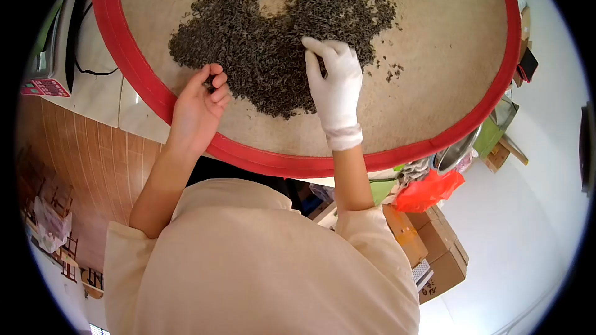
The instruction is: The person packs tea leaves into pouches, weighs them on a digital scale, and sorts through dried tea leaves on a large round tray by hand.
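Dark, curled dried leaves that look like tea (261,43) lie in a loose heap on a large round tan tray (447,56) with a red cloth rim. My left hand (203,102), bare, is palm-up at the heap's near left edge with its fingers curled in. Dark bits show between its thumb and fingers, but whether they are held or lie behind is unclear. My right hand (338,84) wears a white glove and is over the right part of the heap. Its thumb and forefinger come close together at the leaves; anything between the tips is too small to make out.
Scattered leaf bits (394,73) lie right of the heap. At the lower right are a red plastic bag (428,191), a metal bowl (456,152) and cardboard boxes (441,254). A box-shaped item with a pink label (46,87) and a black cable (96,72) sit at left.
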